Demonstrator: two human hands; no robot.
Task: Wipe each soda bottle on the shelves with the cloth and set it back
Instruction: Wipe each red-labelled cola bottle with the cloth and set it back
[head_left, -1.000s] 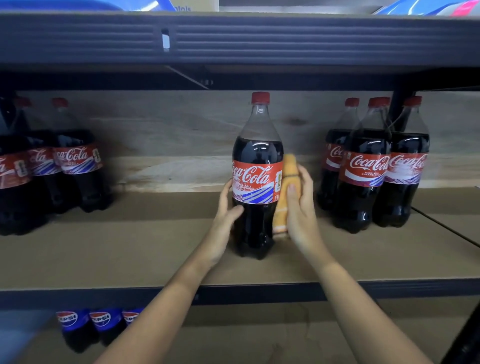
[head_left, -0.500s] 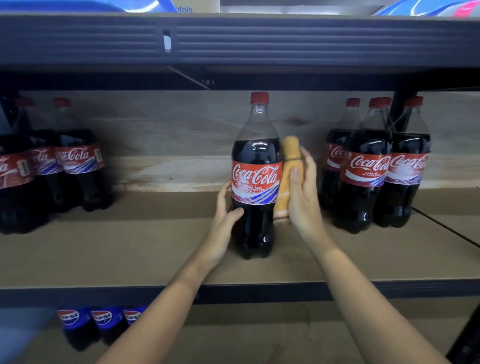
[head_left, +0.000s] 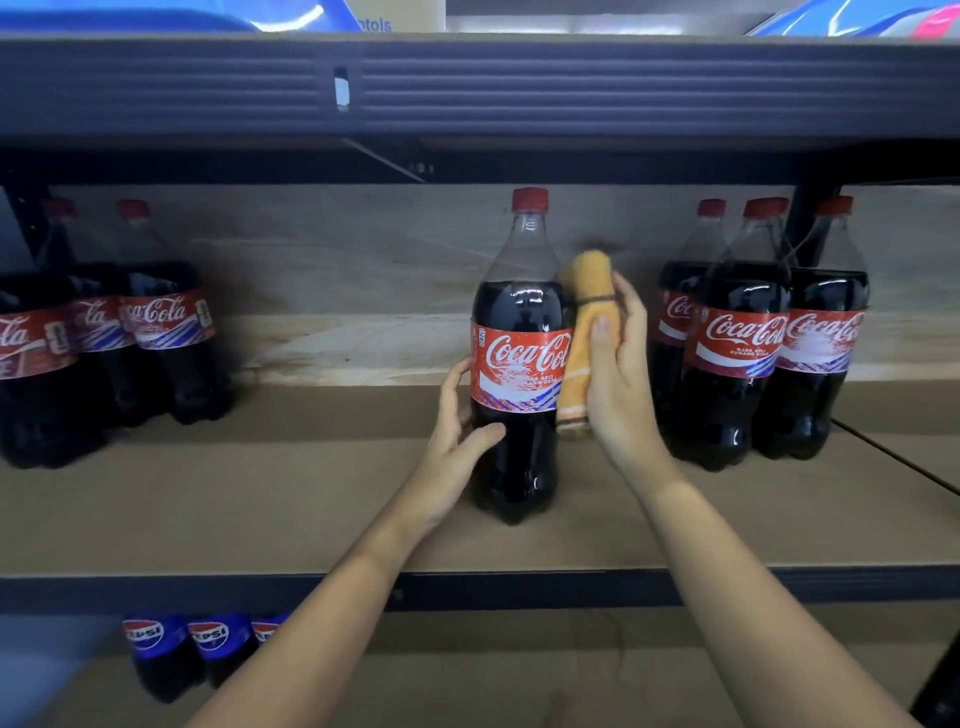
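left hand (head_left: 457, 441) grips Coca-Cola bottle (head_left: 517, 364) | right hand (head_left: 618, 374) presses orange cloth (head_left: 584, 332) to it

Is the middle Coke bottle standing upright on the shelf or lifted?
Upright: the Coke bottle rests with its base on the shelf, red cap on top.

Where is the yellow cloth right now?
In the head view, the yellow cloth is in the right hand, pressed against the right side of the middle Coca-Cola bottle on the shelf.
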